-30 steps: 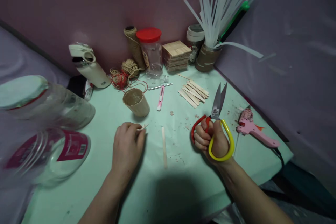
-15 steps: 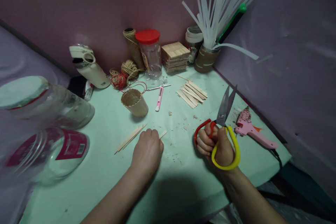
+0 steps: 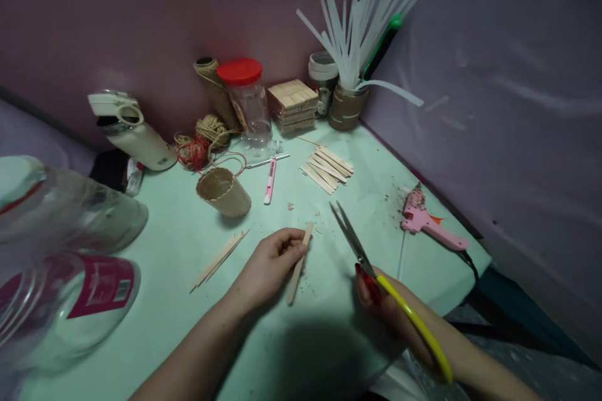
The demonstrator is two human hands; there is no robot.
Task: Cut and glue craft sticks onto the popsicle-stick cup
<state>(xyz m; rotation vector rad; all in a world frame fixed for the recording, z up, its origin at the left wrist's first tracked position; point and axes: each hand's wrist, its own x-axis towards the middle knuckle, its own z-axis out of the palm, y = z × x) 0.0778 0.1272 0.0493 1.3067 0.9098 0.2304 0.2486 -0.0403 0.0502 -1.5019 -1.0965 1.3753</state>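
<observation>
Between thumb and fingers, my left hand [image 3: 277, 263] pinches a wooden popsicle stick [image 3: 296, 276], held at a slant above the table. My right hand [image 3: 383, 301] grips a pair of scissors [image 3: 360, 250] with red and yellow handles. Their blades point up and left toward the stick, slightly apart and not touching it. Left of my left hand lie a few cut sticks [image 3: 219, 260]. A small brown cup [image 3: 223, 193] with a scalloped rim stands tilted in view behind them. A loose pile of popsicle sticks [image 3: 328, 169] lies farther back.
A pink glue gun [image 3: 430, 222] lies at the right with its cord over the edge. A pink cutter [image 3: 269, 182] is mid-table. Behind are a red-lidded jar [image 3: 251, 103], stacked wooden squares [image 3: 294, 106], twine [image 3: 211, 131] and glue sticks in a pot [image 3: 348, 106]. Large jars [image 3: 103, 213] crowd the left.
My left hand has turned and lifted a popsicle stick from the table. The scissors in my right hand have swung leftward and their blades have closed somewhat. The view has shifted right.
</observation>
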